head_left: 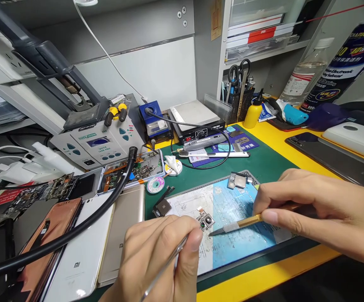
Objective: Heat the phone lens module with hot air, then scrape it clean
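Observation:
A small dual phone camera module (206, 220) with a copper-coloured flex tab lies on the white part of a worn blue-and-white work pad (244, 251). My left hand (166, 251) is closed round a thin metal tool, likely tweezers (166, 268), whose tip is hidden behind my fingers near the module. In my right hand (310, 209) is a craft knife (241, 223) with a brass-coloured handle. Its blade points left, close to the module's lower right side; whether it touches cannot be made out. More small camera parts (238, 180) lie at the pad's far edge.
Several phones (121, 235) lie at the left, crossed by a thick black hose (106, 209). A parts tray (134, 167), a solder wire spool (155, 184), a toothbrush (215, 154) and a yellow bottle (253, 111) stand or lie behind. More phones (336, 157) are at the right.

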{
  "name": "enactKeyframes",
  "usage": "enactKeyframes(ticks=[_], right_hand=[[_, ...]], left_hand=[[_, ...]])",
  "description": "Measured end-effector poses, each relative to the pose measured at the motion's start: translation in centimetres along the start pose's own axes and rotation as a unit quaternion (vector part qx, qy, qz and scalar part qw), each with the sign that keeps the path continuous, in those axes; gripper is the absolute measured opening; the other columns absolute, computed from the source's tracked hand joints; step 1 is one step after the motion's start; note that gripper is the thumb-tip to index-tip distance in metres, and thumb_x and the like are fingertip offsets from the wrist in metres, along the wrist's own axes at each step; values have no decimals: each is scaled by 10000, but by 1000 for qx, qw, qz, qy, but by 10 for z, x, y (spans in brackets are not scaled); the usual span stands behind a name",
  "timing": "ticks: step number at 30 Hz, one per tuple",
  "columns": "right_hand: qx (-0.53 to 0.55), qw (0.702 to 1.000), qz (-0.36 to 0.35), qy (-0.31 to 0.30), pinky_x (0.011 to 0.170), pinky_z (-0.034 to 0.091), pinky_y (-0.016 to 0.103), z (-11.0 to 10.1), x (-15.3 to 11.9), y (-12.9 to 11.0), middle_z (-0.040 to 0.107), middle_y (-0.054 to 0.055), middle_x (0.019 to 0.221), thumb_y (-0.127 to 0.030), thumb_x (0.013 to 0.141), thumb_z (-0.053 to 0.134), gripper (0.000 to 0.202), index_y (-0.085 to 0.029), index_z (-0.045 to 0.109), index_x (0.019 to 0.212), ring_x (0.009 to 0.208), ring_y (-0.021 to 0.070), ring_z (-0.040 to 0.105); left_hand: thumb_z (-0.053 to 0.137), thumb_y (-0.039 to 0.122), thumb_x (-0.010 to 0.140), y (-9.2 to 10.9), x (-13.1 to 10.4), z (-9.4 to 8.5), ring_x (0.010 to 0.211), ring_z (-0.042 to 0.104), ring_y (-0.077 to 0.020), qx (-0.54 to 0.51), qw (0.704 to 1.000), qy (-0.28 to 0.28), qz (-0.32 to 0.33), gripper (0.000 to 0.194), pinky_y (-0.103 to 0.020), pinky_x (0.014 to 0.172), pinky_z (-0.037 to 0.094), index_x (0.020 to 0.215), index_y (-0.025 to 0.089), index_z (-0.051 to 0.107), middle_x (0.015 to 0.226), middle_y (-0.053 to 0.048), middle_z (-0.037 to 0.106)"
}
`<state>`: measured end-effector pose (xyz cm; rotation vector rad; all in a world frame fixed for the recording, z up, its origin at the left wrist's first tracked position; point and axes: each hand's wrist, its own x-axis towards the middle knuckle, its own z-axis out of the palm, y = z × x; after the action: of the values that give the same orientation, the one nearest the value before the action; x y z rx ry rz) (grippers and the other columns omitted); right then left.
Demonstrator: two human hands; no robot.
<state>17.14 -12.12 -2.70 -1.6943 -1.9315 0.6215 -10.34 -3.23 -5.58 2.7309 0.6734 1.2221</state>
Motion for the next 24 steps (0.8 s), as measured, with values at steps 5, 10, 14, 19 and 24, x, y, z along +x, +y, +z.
enactKeyframes(ticks=[5,10,14,19,24], right_hand=[[7,999,-2,-47,597,443,298,-3,1,0,678,13,708,-557,1022,536,394,-258,770,917,624,173,579],[2,999,-6,-43,595,436,292,-6,2,1,664,10,690,-535,1036,520,397,-253,754,882,621,170,578],[10,998,-12,-60,578,435,276,-8,1,6,654,7,687,-515,1011,576,331,-255,754,908,626,171,583],[2,998,-4,-70,573,434,289,-8,0,4,633,14,661,-513,1001,595,325,-250,754,896,616,185,579],[12,999,17,-47,567,421,303,-3,-2,-1,585,15,617,-558,1004,565,403,-252,713,786,617,193,550]], left_hand=[[553,173,1045,-2,-1,-1,807,717,-76,5,1000,-7,5,123,-171,905,500,1045,220,667,867,40,775],[544,180,1053,-3,-1,-2,792,716,-78,9,1000,-10,14,130,-178,896,504,1053,214,669,864,40,774],[551,194,1049,-2,-2,-1,801,722,-89,17,1000,-12,3,121,-190,897,511,1053,222,669,870,43,777],[580,132,1005,-2,1,0,761,734,-105,0,1000,-11,8,122,-203,843,537,1042,212,663,851,35,776],[583,113,989,0,2,-1,761,725,-93,-5,1000,-7,2,138,-190,857,526,1040,215,661,842,42,768]])
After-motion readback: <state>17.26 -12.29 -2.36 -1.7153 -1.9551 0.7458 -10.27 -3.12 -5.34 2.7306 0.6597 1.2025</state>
